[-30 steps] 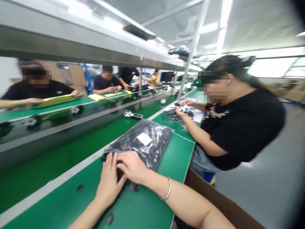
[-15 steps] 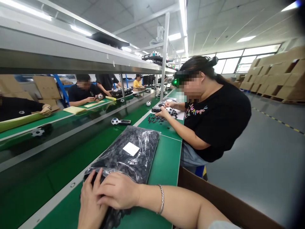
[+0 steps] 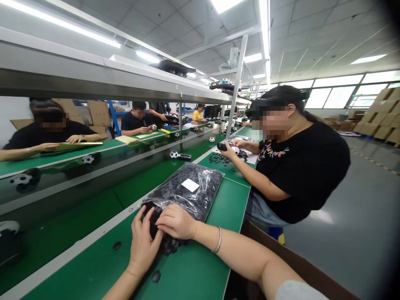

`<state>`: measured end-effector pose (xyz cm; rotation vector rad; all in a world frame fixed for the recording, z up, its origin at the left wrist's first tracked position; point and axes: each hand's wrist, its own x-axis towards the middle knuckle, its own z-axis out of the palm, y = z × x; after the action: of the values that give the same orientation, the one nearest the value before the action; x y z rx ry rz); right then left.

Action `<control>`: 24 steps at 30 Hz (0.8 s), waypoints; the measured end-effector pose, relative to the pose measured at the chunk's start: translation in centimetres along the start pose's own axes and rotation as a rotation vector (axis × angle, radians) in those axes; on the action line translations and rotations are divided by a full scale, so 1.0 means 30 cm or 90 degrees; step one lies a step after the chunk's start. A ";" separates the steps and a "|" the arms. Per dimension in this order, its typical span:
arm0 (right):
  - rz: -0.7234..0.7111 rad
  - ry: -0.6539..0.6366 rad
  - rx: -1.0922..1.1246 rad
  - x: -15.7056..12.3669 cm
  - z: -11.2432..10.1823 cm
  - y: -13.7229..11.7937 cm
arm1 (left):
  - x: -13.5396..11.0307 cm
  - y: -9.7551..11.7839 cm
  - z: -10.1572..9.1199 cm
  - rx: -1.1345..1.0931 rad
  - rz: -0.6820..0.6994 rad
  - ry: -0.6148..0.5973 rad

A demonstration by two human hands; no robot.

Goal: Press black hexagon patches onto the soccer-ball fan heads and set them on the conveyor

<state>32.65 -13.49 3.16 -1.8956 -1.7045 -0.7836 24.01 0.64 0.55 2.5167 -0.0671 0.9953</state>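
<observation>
A clear plastic bag [image 3: 175,187] full of small black pieces lies on the green bench, a white label [image 3: 190,185] on its top. Its near end seems open, and black pieces [image 3: 170,246] spill out under my hands. My left hand [image 3: 144,239] rests at the left of that end, thumb and fingers apart. My right hand [image 3: 177,221] is at the bag's near edge with its fingers pinched together; what lies between the fingertips is hidden. Two loose black pieces, one flat piece [image 3: 116,245] and one nearer piece [image 3: 156,276], lie on the bench.
To the left runs a dark green conveyor belt [image 3: 103,208] carrying soccer-ball-patterned items [image 3: 174,154]. A co-worker [image 3: 300,158] sits close on the right, handling a black part over scattered pieces. An overhead shelf [image 3: 93,75] spans the line. A cardboard box [image 3: 265,241] stands below the bench edge.
The view has swung left, so things appear further right. My left hand has spread its thumb and fingers away from my right hand. Loose pieces on the bench now show.
</observation>
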 end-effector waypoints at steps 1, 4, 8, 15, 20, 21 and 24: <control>-0.013 -0.008 0.000 0.001 0.001 0.001 | -0.022 -0.001 -0.022 0.007 -0.006 -0.007; -0.016 -0.036 -0.013 0.005 0.000 0.002 | -0.096 -0.014 -0.089 0.028 -0.021 -0.031; -0.014 -0.126 -0.054 0.011 0.000 0.006 | -0.179 -0.030 -0.158 0.050 -0.053 -0.047; 0.011 -0.233 -0.093 0.023 0.014 -0.004 | -0.212 -0.009 -0.211 0.092 -0.027 -0.059; 0.142 -0.267 -0.166 0.054 0.026 -0.084 | -0.201 -0.005 -0.211 0.111 -0.015 -0.058; 0.167 -0.271 -0.178 0.062 0.030 -0.104 | -0.201 -0.005 -0.210 0.110 -0.017 -0.054; 0.205 -0.285 -0.192 0.078 0.044 -0.153 | -0.201 -0.006 -0.209 0.103 -0.015 -0.040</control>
<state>28.38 -10.36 3.69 -2.6311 -1.5143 -0.5387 15.54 2.71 0.56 2.6893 0.0255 0.9474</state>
